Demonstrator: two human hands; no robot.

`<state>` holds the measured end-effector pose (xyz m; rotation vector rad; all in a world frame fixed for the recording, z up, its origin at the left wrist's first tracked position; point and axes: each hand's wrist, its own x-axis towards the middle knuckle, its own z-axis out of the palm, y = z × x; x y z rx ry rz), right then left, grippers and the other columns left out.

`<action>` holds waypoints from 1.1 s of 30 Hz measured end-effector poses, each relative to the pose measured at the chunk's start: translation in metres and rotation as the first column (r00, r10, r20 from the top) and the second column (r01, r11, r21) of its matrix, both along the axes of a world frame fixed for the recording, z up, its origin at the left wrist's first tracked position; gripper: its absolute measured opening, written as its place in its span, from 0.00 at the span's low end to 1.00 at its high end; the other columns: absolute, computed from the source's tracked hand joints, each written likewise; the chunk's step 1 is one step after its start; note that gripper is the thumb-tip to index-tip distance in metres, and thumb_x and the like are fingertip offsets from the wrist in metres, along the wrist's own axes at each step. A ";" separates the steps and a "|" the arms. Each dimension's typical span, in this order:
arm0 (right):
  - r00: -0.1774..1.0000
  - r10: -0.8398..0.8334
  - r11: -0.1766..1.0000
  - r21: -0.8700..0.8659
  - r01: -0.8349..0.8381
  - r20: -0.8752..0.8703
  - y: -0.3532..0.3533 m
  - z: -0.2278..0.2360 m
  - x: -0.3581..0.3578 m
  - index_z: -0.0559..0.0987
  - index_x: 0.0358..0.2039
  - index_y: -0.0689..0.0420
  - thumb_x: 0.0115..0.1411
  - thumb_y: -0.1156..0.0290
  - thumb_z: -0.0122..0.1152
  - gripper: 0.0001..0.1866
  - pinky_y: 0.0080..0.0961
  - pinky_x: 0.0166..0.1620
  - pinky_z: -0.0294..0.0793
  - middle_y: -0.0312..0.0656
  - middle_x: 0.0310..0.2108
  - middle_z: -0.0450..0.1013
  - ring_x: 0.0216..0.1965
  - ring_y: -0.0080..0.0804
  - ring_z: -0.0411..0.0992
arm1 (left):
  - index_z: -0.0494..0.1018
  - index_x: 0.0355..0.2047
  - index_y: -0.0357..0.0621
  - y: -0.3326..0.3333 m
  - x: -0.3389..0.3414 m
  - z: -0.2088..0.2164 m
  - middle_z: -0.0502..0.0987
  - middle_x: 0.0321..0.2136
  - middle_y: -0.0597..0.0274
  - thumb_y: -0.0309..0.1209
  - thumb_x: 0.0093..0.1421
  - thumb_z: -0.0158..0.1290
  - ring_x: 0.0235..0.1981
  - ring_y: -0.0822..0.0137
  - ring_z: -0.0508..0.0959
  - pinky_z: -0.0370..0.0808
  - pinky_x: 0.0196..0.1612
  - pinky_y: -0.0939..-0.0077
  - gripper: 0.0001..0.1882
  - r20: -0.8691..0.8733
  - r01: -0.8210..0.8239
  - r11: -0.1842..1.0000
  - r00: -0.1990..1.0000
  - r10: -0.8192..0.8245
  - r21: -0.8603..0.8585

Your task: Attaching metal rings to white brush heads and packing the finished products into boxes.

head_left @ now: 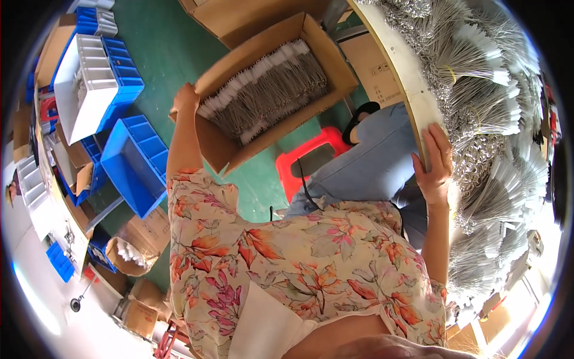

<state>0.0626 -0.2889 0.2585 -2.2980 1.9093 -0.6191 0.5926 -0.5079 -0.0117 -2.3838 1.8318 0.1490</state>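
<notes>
Green floor (161, 48); rectangular cardboard box (330, 63), thin wires (275, 96).

A cream blouse (323, 257), short-sleeved, is printed with orange and magenta flowers and grey-green leaves. A plain white collar (266, 317) sits at its neck. Below come light blue jeans (365, 161) and a black shoe (368, 108), perhaps open-topped. A thin dark cord (306, 186) shows near the waist.
</notes>
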 end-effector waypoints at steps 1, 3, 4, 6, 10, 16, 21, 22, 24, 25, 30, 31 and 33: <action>1.000 -0.010 1.000 0.017 0.011 -0.026 0.000 0.000 0.000 0.73 0.44 0.62 0.36 0.87 0.62 0.29 0.33 0.53 0.66 0.47 0.49 0.66 0.51 0.45 0.65 | 0.72 0.42 0.47 -0.009 -0.002 0.002 0.75 0.40 0.50 0.38 0.52 0.52 0.44 0.51 0.74 0.71 0.47 0.61 0.18 -0.003 -0.064 0.972 0.998 0.067 0.227; 0.998 -0.014 1.000 -0.015 0.013 -0.056 -0.001 -0.002 0.000 0.73 0.44 0.62 0.35 0.89 0.59 0.30 0.32 0.53 0.66 0.46 0.49 0.66 0.51 0.44 0.64 | 0.72 0.42 0.50 -0.010 -0.005 0.007 0.75 0.41 0.51 0.39 0.55 0.48 0.45 0.53 0.74 0.73 0.44 0.62 0.16 0.077 0.051 0.944 0.994 -0.080 0.325; 0.998 -0.021 1.000 -0.016 0.020 -0.066 0.000 -0.003 0.000 0.73 0.44 0.62 0.34 0.90 0.57 0.30 0.32 0.53 0.66 0.45 0.49 0.66 0.52 0.44 0.64 | 0.72 0.42 0.51 -0.008 -0.006 0.009 0.75 0.41 0.52 0.38 0.55 0.47 0.44 0.54 0.74 0.74 0.43 0.62 0.15 0.053 0.133 0.928 0.986 -0.161 0.348; 0.996 -0.027 0.999 0.017 0.028 -0.084 0.002 -0.003 -0.002 0.72 0.46 0.62 0.37 0.92 0.53 0.30 0.33 0.55 0.65 0.45 0.52 0.64 0.54 0.43 0.63 | 0.73 0.39 0.52 0.003 -0.010 0.013 0.76 0.39 0.56 0.33 0.56 0.45 0.42 0.57 0.76 0.75 0.39 0.61 0.12 0.026 0.261 0.903 0.958 -0.286 0.340; 0.993 -0.040 0.999 -0.027 0.037 -0.112 0.002 0.005 0.004 0.73 0.45 0.61 0.33 0.91 0.52 0.32 0.34 0.54 0.66 0.45 0.50 0.65 0.53 0.44 0.63 | 0.73 0.35 0.51 0.031 0.010 0.003 0.77 0.33 0.57 0.30 0.54 0.44 0.37 0.55 0.77 0.76 0.35 0.62 0.10 0.068 0.386 0.894 0.909 -0.411 0.229; 0.986 -0.030 0.999 -0.046 0.023 -0.164 0.003 0.008 0.009 0.74 0.43 0.61 0.33 0.90 0.50 0.30 0.38 0.56 0.64 0.47 0.47 0.67 0.53 0.47 0.64 | 0.74 0.31 0.48 0.093 0.054 0.004 0.77 0.31 0.55 0.28 0.52 0.47 0.33 0.53 0.78 0.76 0.34 0.60 0.08 0.081 0.248 0.940 0.959 -0.273 0.233; 0.990 -0.016 0.998 -0.055 0.009 -0.138 0.005 0.012 0.010 0.74 0.41 0.62 0.32 0.90 0.50 0.29 0.38 0.55 0.65 0.47 0.47 0.67 0.51 0.46 0.65 | 0.75 0.32 0.48 0.179 0.089 0.002 0.78 0.31 0.53 0.30 0.53 0.45 0.35 0.51 0.78 0.75 0.36 0.60 0.10 0.098 0.018 0.930 0.993 -0.058 0.367; 0.991 -0.013 0.998 -0.056 0.005 -0.134 0.005 0.011 0.009 0.74 0.41 0.62 0.32 0.90 0.51 0.29 0.38 0.55 0.65 0.47 0.47 0.68 0.51 0.46 0.65 | 0.77 0.30 0.47 0.204 0.099 -0.003 0.78 0.31 0.52 0.32 0.54 0.44 0.35 0.52 0.78 0.75 0.36 0.59 0.11 0.128 -0.100 0.917 0.990 0.054 0.387; 0.990 -0.027 0.999 -0.039 0.022 -0.140 0.007 0.013 0.008 0.74 0.41 0.61 0.32 0.89 0.51 0.28 0.39 0.55 0.65 0.46 0.47 0.68 0.52 0.45 0.65 | 0.76 0.30 0.46 0.257 0.105 0.003 0.77 0.31 0.50 0.37 0.56 0.43 0.35 0.52 0.78 0.75 0.38 0.59 0.13 0.118 -0.208 0.893 0.977 0.175 0.399; 0.990 -0.021 0.999 -0.048 0.015 -0.137 0.007 0.012 0.009 0.74 0.41 0.61 0.32 0.89 0.51 0.28 0.39 0.55 0.65 0.46 0.47 0.68 0.52 0.45 0.65 | 0.76 0.30 0.45 0.283 0.090 0.027 0.77 0.31 0.50 0.40 0.57 0.43 0.34 0.51 0.78 0.75 0.38 0.59 0.15 0.112 -0.361 0.878 0.932 0.343 0.313; 0.994 -0.027 0.999 -0.030 0.024 -0.107 0.007 0.010 0.007 0.74 0.41 0.60 0.32 0.88 0.52 0.29 0.39 0.55 0.64 0.46 0.47 0.67 0.53 0.45 0.64 | 0.74 0.32 0.39 0.414 0.114 -0.008 0.77 0.31 0.49 0.41 0.55 0.49 0.34 0.51 0.77 0.75 0.36 0.59 0.16 0.168 -0.646 0.667 0.753 0.636 0.371; 0.994 -0.032 0.999 -0.026 0.029 -0.108 0.007 0.010 0.006 0.74 0.41 0.60 0.32 0.88 0.52 0.29 0.39 0.55 0.64 0.46 0.47 0.67 0.53 0.45 0.64 | 0.74 0.32 0.37 0.425 0.101 0.001 0.77 0.29 0.47 0.43 0.56 0.49 0.32 0.51 0.77 0.75 0.35 0.59 0.19 0.168 -0.686 0.620 0.711 0.683 0.382; 0.997 -0.020 1.000 -0.006 0.019 -0.072 0.004 0.007 0.006 0.73 0.42 0.60 0.32 0.88 0.53 0.29 0.39 0.55 0.64 0.45 0.48 0.66 0.53 0.45 0.63 | 0.74 0.32 0.37 0.427 0.083 0.006 0.77 0.29 0.48 0.44 0.56 0.49 0.32 0.52 0.77 0.74 0.35 0.60 0.19 0.197 -0.693 0.661 0.718 0.668 0.287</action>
